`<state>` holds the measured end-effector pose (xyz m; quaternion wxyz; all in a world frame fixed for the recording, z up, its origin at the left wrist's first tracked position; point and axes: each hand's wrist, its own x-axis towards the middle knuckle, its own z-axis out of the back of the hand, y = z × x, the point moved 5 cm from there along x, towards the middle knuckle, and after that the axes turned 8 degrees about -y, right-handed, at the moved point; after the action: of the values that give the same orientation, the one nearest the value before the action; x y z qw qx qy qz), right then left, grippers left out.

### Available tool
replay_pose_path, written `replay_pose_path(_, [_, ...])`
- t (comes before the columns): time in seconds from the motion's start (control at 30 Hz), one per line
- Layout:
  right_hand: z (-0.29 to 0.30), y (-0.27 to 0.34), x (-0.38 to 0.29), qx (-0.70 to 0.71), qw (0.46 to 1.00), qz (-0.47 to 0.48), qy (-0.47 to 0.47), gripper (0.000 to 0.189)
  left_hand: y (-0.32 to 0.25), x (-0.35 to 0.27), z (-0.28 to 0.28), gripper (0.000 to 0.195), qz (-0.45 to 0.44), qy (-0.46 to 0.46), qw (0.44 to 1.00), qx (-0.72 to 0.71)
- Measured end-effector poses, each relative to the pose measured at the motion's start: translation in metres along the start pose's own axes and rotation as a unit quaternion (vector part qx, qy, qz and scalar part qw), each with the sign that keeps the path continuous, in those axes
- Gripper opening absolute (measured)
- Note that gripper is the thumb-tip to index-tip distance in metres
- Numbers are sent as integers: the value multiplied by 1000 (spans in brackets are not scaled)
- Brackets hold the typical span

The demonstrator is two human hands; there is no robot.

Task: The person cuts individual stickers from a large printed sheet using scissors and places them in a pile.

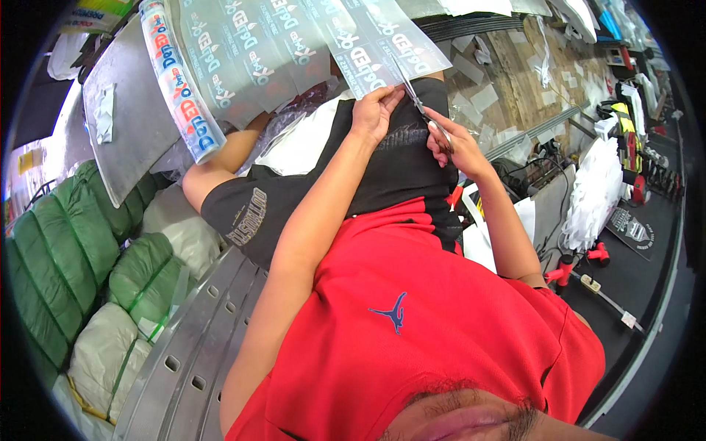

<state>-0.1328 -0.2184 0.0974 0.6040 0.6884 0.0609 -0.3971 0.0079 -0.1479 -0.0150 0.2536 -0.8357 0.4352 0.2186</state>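
Note:
My left hand pinches the near edge of a translucent printed transfer film sheet. In my right hand is a pair of metal scissors, its blades pointing forward and lying at the sheet's edge close to my left fingertips. Whether the blades are open around the film cannot be told. The sheet bears repeated white print and hangs over my knees. To its left, a wider printed film spreads out, and a roll of clear film with red and blue print lies along its edge.
A grey metal panel stands at the left, above green wrapped bundles. I sit by a slotted metal bench. Paper scraps litter the wood-patterned floor. White strips and red-handled tools are at the right.

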Motion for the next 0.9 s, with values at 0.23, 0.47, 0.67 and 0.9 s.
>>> replay_pose_path(0.23, [0, -2, 2, -8, 1000, -3, -5, 61, 2, 3, 4, 17, 6, -5, 1000, -9])
replay_pose_path(0.47, [-1, 1, 1, -18, 1000, -4, 7, 60, 1, 2, 4, 15, 10, -6, 1000, -9])
replay_pose_path(0.67, [-2, 3, -1, -31, 1000, -1, 7, 58, 1, 1, 3, 15, 14, -4, 1000, -12])
replay_pose_path(0.9, [-1, 1, 0, -16, 1000, 6, -5, 59, 1, 1, 2, 21, 17, 4, 1000, -9])
